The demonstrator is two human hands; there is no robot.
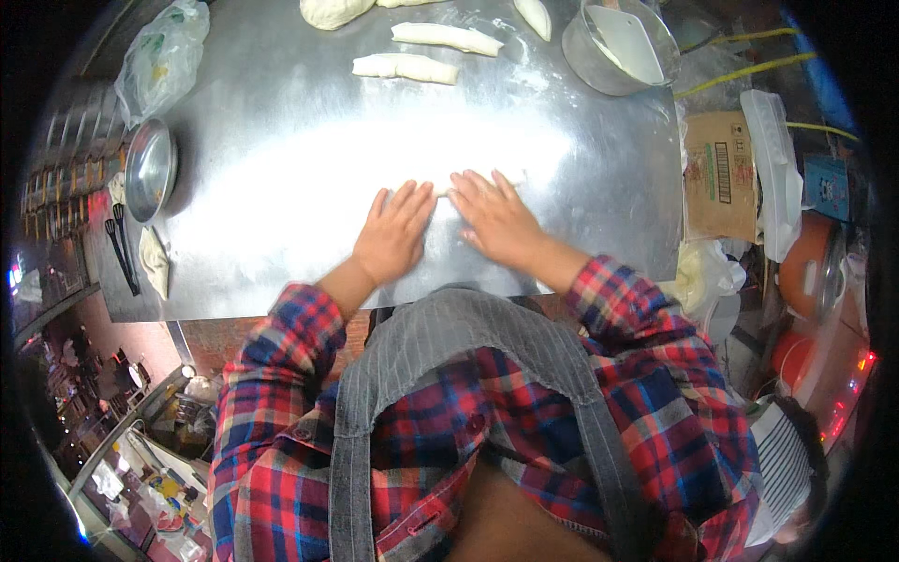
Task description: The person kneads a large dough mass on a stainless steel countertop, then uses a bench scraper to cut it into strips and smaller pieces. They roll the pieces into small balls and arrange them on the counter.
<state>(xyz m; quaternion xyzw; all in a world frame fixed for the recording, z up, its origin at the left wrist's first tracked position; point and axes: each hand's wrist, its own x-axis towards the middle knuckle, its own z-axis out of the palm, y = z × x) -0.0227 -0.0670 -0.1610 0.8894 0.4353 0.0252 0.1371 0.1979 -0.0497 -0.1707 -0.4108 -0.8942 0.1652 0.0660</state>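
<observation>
My left hand (395, 235) lies flat, palm down, on the shiny metal tabletop (267, 232), its fingers pointing away from me. Beside it is my right hand (497, 221), also palm down with the fingers a little spread. A thin strand of dough (442, 192) shows between the fingertips; most of it is hidden under my hands or lost in the glare. Farther off rest two thick dough strips, a nearer one (405, 69) and a longer one (447, 38). A round dough lump (336, 10) is cut by the top edge.
A metal pot (597, 67) holding a white plastic scraper (628, 46) stands far right, near another dough piece (534, 17). On the left are a plastic bag (163, 60), a metal bowl (150, 172) and black-headed tongs (122, 249). A cardboard box (720, 179) sits beyond the right edge.
</observation>
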